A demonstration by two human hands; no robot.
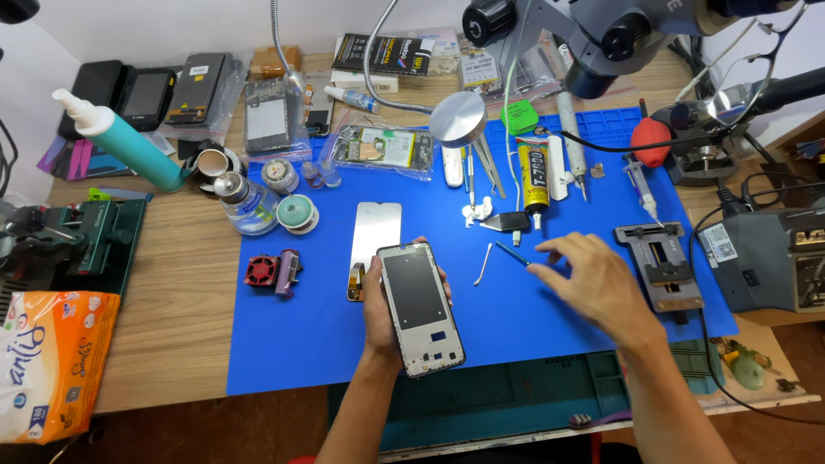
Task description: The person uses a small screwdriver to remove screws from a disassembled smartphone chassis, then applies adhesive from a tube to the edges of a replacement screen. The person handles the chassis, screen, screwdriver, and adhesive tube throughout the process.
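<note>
The phone frame is cradled in the left hand, the fingers wrapped around its long edges from below so that its dark inner face is presented upward and kept level above the blue work mat. The grasp is firm but confined to the edges, which leaves the whole face free for access. The right hand is held just above the mat, palm down, with the fingers loosely spread and nothing enclosed; its fingertips are placed at the blue-handled tool, which lies flat on the mat. Whether the tool is touched cannot be told. A thin curved pry strip lies just beside that tool. The detached display panel is laid glass-down on the mat behind the frame, apart from it, with its flex tail at the lower edge. Farther back, the glue tube and tweezers are kept within reach, and the metal clamp fixture is set to the right.
</note>
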